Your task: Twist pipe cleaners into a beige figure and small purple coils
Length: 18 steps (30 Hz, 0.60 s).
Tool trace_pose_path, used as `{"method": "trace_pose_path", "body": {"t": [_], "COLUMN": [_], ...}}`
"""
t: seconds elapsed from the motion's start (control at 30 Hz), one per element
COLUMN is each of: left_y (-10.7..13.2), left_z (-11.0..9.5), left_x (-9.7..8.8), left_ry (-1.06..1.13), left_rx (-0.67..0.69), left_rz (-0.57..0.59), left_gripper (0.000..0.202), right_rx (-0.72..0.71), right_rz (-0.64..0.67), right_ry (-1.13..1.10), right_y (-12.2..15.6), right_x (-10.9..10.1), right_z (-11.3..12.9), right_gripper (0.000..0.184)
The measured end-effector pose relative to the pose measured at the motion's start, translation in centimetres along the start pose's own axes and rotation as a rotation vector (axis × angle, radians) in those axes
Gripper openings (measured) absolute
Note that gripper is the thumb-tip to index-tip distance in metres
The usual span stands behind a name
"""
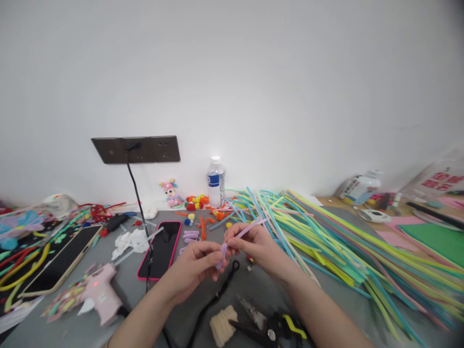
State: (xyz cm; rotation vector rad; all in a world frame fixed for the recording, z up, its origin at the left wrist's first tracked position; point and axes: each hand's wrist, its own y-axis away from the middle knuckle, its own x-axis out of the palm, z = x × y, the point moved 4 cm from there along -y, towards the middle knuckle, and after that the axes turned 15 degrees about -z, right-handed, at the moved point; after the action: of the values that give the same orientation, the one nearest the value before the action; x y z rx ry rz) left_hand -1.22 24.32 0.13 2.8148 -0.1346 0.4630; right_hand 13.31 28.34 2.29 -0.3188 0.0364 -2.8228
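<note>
A lilac pipe cleaner (246,229) is pinched between both hands above the grey table. Its bent or coiled end sits in the closed fingertips of my left hand (201,263). My right hand (255,246) grips it close by, and the straight free end sticks out up and to the right. Several small lilac coiled pieces (191,236) lie just beyond my left hand. Below the hands are a black cord (217,295), a bundle of beige cord (224,326) and black-and-yellow pliers or cutters (271,333), blurred in part.
A pink glue gun (103,292), a pink-edged phone (165,246) and a beige-edged phone (61,263) lie left. A water bottle (216,183) stands by the wall. Many coloured pipe cleaners (337,251) spread right. A power cable (134,186) hangs from the wall socket (152,150).
</note>
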Motion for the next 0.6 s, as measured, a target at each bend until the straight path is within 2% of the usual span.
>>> {"method": "trace_pose_path", "body": {"t": [0.2,0.4,0.47,0.6], "left_y": [-0.2,-0.4,-0.4,-0.5], "left_z": [0.3,-0.2,-0.5,-1.2], "left_x": [-0.1,-0.3,-0.4,-0.3], "left_ry": [0.037,-0.069,-0.156,-0.330], "left_rx": [-0.020,0.094,0.164,0.314], "left_rz": [-0.001,-0.082,-0.097,-0.064], "left_gripper": [0.025,0.029,0.029,0.026], "right_rx": [-0.104,-0.223,-0.151,0.108], "right_rz": [0.023,-0.031,-0.014,0.034], "right_ry": [0.005,0.131,0.098,-0.072], "right_y": [0.2,0.2,0.1,0.2], "right_x": [0.6,0.3,0.2,0.1], "right_z": [0.4,0.6,0.2,-0.9], "right_gripper": [0.028,0.024,0.026,0.028]}}
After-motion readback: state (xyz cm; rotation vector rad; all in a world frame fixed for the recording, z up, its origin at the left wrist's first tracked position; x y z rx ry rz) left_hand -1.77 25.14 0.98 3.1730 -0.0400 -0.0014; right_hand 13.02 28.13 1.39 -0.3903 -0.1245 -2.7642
